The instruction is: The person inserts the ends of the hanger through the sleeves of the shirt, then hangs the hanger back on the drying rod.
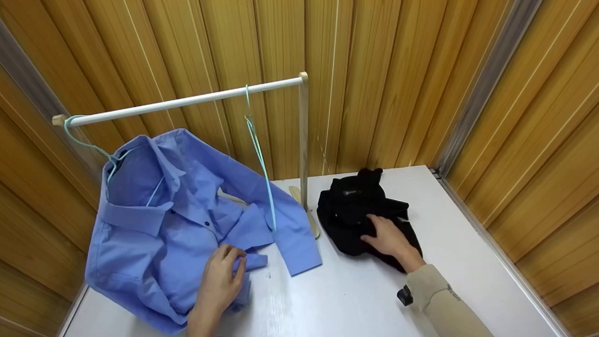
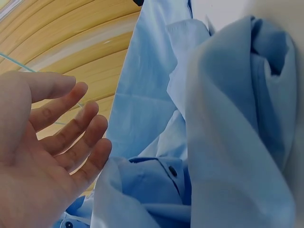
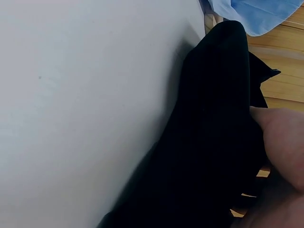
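A blue button-up shirt (image 1: 187,252) hangs from a mint-green hanger (image 1: 113,161) at the left end of the rack, its lower part bunched on the table. Over the shirt front is my left hand (image 1: 217,278), with fingers loosely bent. The left wrist view shows its palm with nothing held, beside the shirt (image 2: 156,85). On the right lies a crumpled black garment (image 1: 346,234). My right hand (image 1: 388,236) rests on it, thumb and fingers spread. From the right wrist, the thumb meets the dark cloth (image 3: 209,123) and the other fingers are partly hidden.
A white rail (image 1: 187,100) on a wooden post (image 1: 303,140) spans the back left. A second mint-green hanger (image 1: 261,164) hangs there without a garment, in front of the shirt sleeve. Wood-panelled walls (image 1: 365,93) enclose the white table (image 1: 318,299).
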Available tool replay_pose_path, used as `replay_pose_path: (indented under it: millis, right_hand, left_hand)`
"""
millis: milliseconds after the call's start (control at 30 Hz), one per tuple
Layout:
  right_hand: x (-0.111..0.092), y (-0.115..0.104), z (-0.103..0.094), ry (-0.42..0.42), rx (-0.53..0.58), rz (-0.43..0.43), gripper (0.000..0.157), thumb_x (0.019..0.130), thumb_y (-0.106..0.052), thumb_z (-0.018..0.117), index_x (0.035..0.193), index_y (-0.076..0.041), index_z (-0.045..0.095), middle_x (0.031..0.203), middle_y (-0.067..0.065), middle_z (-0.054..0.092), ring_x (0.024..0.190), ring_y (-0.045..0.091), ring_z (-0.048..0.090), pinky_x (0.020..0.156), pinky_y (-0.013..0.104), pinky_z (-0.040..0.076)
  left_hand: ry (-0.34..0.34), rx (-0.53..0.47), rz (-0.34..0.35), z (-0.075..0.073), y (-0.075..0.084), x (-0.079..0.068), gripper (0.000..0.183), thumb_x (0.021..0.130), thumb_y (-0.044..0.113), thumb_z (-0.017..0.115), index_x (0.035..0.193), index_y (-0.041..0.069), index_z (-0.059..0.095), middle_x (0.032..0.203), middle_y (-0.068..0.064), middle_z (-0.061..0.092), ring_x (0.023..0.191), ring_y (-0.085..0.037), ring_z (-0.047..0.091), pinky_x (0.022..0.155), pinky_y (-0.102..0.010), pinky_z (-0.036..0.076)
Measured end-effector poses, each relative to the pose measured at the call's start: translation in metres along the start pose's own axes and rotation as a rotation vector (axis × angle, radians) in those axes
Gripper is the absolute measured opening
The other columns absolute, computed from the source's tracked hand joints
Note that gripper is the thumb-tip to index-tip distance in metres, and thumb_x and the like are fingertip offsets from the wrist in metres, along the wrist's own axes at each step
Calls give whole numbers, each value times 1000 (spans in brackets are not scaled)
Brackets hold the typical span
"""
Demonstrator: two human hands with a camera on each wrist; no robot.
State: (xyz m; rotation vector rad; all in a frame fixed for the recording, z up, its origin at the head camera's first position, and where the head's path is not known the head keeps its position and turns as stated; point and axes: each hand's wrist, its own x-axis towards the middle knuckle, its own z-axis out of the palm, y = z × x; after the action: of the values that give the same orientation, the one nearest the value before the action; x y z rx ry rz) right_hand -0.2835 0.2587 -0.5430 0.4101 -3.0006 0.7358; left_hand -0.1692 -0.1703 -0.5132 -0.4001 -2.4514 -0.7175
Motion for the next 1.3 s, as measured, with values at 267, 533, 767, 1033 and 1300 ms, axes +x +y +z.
replay_pose_path:
  millis: [267,533,767,1033,1300]
  right_hand:
    - [-3,-4,0,-16,-27,-13,54,80,-20,77,125,-2,54,121,21,57,112,39,54,93,52,43]
    - [-5,-7,-4,-43,-49,-29,45,73,-4,74,115,-4,58,108,15,59,102,35,57,87,50,46]
    - [-6,-7,-7,-66,-64,-89,42,66,8,68,106,-4,63,101,12,61,94,29,58,84,46,48]
    - [-11,-14,-7,-119,-89,-178,43,62,15,61,100,-6,65,95,7,63,91,24,59,82,44,49]
    - [-16,-21,-6,-127,-92,-232,44,60,15,62,97,-8,66,94,5,61,89,23,58,82,44,49]
  left_hand:
    - [-27,-2,16,8,5,0,12,81,7,75,88,11,66,87,-1,57,81,-17,56,71,-37,47]
    - [-48,-5,25,12,8,-1,11,83,9,74,89,12,66,87,0,57,79,-17,56,70,-38,46]
    - [-46,-2,36,16,8,-2,11,82,9,73,89,13,66,87,0,57,79,-17,56,70,-37,46]
    - [-76,-23,32,19,10,-3,10,82,8,72,89,12,65,88,1,56,78,-15,54,70,-36,45]
    - [-127,-14,16,24,13,-2,10,84,11,72,90,13,65,89,1,56,82,-17,55,72,-38,45]
